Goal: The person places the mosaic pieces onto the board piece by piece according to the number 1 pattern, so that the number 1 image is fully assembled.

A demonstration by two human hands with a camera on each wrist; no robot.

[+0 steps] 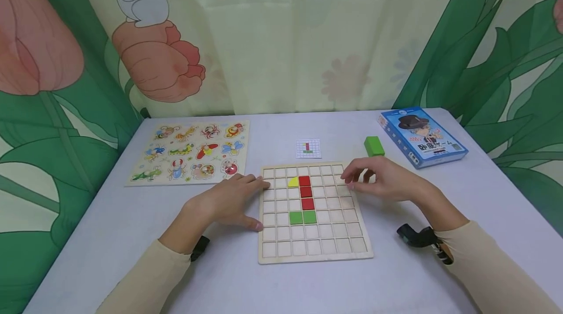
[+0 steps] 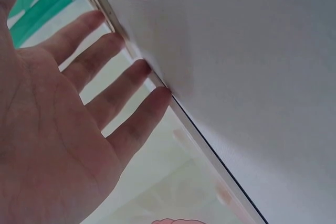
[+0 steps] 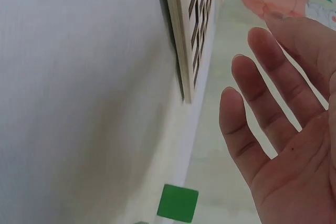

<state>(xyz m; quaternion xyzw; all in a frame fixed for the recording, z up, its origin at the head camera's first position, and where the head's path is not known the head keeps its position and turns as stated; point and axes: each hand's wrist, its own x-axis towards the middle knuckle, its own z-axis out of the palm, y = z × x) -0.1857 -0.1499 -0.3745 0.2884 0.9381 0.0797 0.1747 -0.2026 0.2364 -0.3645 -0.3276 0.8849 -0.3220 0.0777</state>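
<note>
A wooden grid board [image 1: 316, 246] lies in the middle of the table. In its cells sit three red squares [image 1: 305, 192] in a column, a yellow curved-edge tile [image 1: 293, 183] left of the top one, and two green squares [image 1: 303, 217] below. My left hand [image 1: 228, 201] rests with spread fingers against the board's left edge; the left wrist view shows the fingertips [image 2: 160, 98] touching that edge. Over the board's upper right corner hovers my right hand [image 1: 387, 177], fingers loosely bent. No held thing shows in it, though the space between thumb and forefinger is partly hidden.
Behind the board lies a small card [image 1: 308, 149] printed with a coloured grid figure. A green block [image 1: 374, 145] stands behind my right hand, beside a blue box [image 1: 424, 136]. An insect picture board [image 1: 176, 154] lies at the back left. Printed curtains [image 1: 286, 50] hang behind the table.
</note>
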